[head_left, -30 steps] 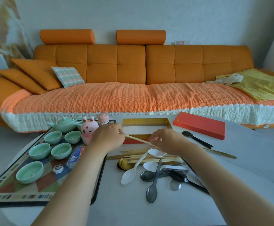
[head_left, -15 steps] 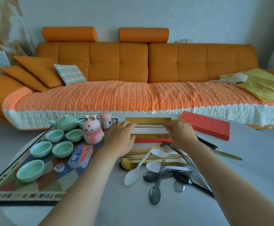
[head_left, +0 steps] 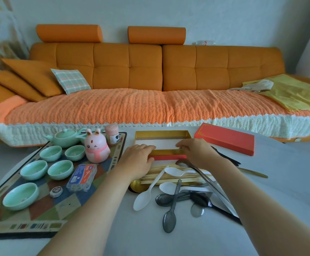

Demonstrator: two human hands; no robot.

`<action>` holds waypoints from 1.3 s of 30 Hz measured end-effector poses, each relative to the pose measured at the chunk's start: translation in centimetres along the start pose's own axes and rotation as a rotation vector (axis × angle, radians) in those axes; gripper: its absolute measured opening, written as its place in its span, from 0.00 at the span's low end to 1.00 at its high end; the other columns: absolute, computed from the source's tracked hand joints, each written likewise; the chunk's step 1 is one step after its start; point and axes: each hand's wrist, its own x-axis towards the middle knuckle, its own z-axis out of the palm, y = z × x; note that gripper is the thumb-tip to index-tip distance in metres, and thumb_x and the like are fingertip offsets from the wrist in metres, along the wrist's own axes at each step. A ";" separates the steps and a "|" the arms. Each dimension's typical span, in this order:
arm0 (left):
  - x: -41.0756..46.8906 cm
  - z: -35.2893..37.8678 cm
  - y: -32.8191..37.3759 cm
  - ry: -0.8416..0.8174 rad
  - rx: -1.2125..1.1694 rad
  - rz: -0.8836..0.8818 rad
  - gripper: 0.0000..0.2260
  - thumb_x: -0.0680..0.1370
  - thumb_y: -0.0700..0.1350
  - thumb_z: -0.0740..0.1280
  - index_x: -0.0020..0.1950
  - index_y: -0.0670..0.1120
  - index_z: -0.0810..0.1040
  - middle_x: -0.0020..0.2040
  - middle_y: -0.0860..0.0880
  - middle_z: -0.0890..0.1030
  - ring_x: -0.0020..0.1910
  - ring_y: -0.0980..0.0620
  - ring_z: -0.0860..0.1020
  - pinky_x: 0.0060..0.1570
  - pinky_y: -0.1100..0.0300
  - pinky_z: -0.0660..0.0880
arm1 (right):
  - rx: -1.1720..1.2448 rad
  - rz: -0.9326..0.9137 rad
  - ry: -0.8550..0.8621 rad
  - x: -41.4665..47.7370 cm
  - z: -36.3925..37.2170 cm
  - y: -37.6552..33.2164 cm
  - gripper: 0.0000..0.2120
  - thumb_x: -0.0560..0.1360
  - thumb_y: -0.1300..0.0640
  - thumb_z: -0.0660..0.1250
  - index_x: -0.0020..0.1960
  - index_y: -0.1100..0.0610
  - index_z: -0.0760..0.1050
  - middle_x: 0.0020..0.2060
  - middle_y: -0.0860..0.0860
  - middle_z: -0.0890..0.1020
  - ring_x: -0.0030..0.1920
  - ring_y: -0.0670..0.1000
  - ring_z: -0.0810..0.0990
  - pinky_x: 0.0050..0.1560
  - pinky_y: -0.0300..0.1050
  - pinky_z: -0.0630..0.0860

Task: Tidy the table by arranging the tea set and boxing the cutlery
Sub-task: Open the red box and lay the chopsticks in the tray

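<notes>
The open box [head_left: 162,134] sits at the middle of the frame on the desk [head_left: 279,191], with its red lid [head_left: 226,138] laid off to the right, so the gold-lined inside is free to take cutlery. Both hands meet at its near wall. The left hand [head_left: 138,157] lies palm down at the lower-left corner of the box, fingers [head_left: 146,147] reaching over the rim and the thumb against the red outer face, probably to steady the box. The right hand [head_left: 194,150] comes in from the right, wrist low, with its fingers [head_left: 182,145] pointing left along the same rim. I cannot tell whether either hand pinches anything, since the fingertips hide what lies beneath them.

The cutlery still to be boxed waits just below the hands, within easy reach: a bundle of chopsticks [head_left: 170,177], a white spoon [head_left: 146,193] and grey spoons [head_left: 170,211] lying crossed over one another. At the left of the frame, the teapot [head_left: 65,138] and cups [head_left: 60,169] stand grouped on the mat [head_left: 21,218], so that half of the task looks largely done.
</notes>
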 end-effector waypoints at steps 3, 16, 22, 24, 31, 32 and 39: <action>0.1 -0.1 0.1 0.004 0.005 -0.010 0.21 0.83 0.52 0.57 0.76 0.51 0.65 0.73 0.52 0.69 0.72 0.49 0.65 0.71 0.53 0.59 | -0.036 -0.039 -0.067 -0.7 -0.4 -0.6 0.18 0.81 0.57 0.55 0.65 0.49 0.78 0.62 0.47 0.80 0.46 0.44 0.77 0.65 0.49 0.68; -1.7 -1.6 1.7 -0.035 -0.058 0.022 0.08 0.79 0.51 0.65 0.55 0.56 0.82 0.52 0.58 0.77 0.50 0.56 0.75 0.44 0.62 0.69 | -0.164 -0.210 -0.139 -2.7 -0.6 -1.7 0.09 0.77 0.54 0.65 0.52 0.44 0.82 0.51 0.41 0.79 0.49 0.46 0.79 0.52 0.48 0.79; -2.5 -2.2 1.3 -0.093 -0.069 0.004 0.08 0.78 0.50 0.68 0.54 0.54 0.85 0.52 0.58 0.81 0.49 0.57 0.77 0.48 0.61 0.74 | -0.252 -0.234 -0.084 -3.0 0.3 -2.1 0.10 0.80 0.50 0.63 0.57 0.44 0.81 0.54 0.45 0.76 0.54 0.49 0.74 0.48 0.43 0.67; -2.6 -2.2 1.3 -0.075 -0.064 -0.012 0.07 0.78 0.49 0.67 0.52 0.54 0.85 0.50 0.58 0.81 0.48 0.56 0.77 0.47 0.59 0.75 | -0.249 -0.227 -0.086 -3.0 0.5 -2.3 0.11 0.80 0.48 0.62 0.58 0.45 0.81 0.54 0.46 0.76 0.55 0.50 0.73 0.48 0.43 0.64; -2.4 -2.1 0.9 -0.086 -0.082 -0.027 0.06 0.78 0.50 0.68 0.50 0.53 0.84 0.49 0.58 0.80 0.47 0.57 0.76 0.46 0.60 0.75 | -0.275 -0.212 -0.065 -2.5 1.1 -2.6 0.13 0.80 0.52 0.59 0.49 0.48 0.83 0.50 0.47 0.78 0.52 0.52 0.73 0.53 0.47 0.70; -2.3 -2.1 0.8 -0.089 -0.082 -0.029 0.05 0.78 0.50 0.68 0.49 0.53 0.84 0.48 0.58 0.80 0.47 0.57 0.76 0.47 0.59 0.75 | -0.268 -0.208 -0.064 -2.4 1.2 -2.7 0.13 0.80 0.52 0.59 0.50 0.47 0.83 0.50 0.47 0.78 0.52 0.52 0.73 0.53 0.47 0.70; -2.1 -1.7 -0.3 -0.003 -0.016 -0.054 0.05 0.81 0.47 0.62 0.51 0.51 0.78 0.52 0.54 0.77 0.48 0.53 0.76 0.48 0.56 0.75 | -0.153 -0.216 -0.089 -2.0 1.3 -3.1 0.13 0.81 0.49 0.59 0.57 0.46 0.82 0.54 0.45 0.80 0.55 0.49 0.72 0.54 0.44 0.67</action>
